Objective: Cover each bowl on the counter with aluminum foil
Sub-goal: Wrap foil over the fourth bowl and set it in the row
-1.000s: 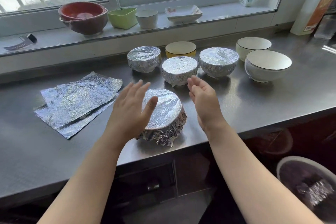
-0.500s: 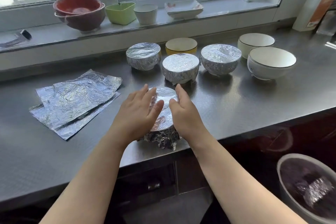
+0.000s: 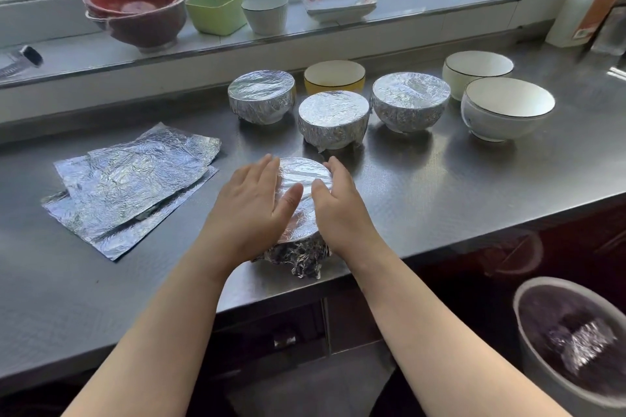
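Observation:
A foil-covered bowl (image 3: 302,179) sits near the counter's front edge, its foil skirt crumpled at the base. My left hand (image 3: 252,210) cups its left side and my right hand (image 3: 340,210) cups its right side, thumbs resting on the foil top. Behind it stand three foil-covered bowls (image 3: 261,95) (image 3: 333,117) (image 3: 410,98). A yellow bowl (image 3: 334,75) and two white bowls (image 3: 477,71) (image 3: 508,107) stand uncovered. Loose foil sheets (image 3: 132,179) lie flat to the left.
The steel counter (image 3: 457,186) ends just in front of the held bowl. On the windowsill stand red bowls (image 3: 133,12), a green container (image 3: 216,12), a white cup (image 3: 266,13) and a square dish (image 3: 338,3). A bin (image 3: 572,342) holding crumpled foil is at lower right.
My hands came together from apart and above the bowl and closed onto its two sides; between half a second ago and now they stay pressed around it.

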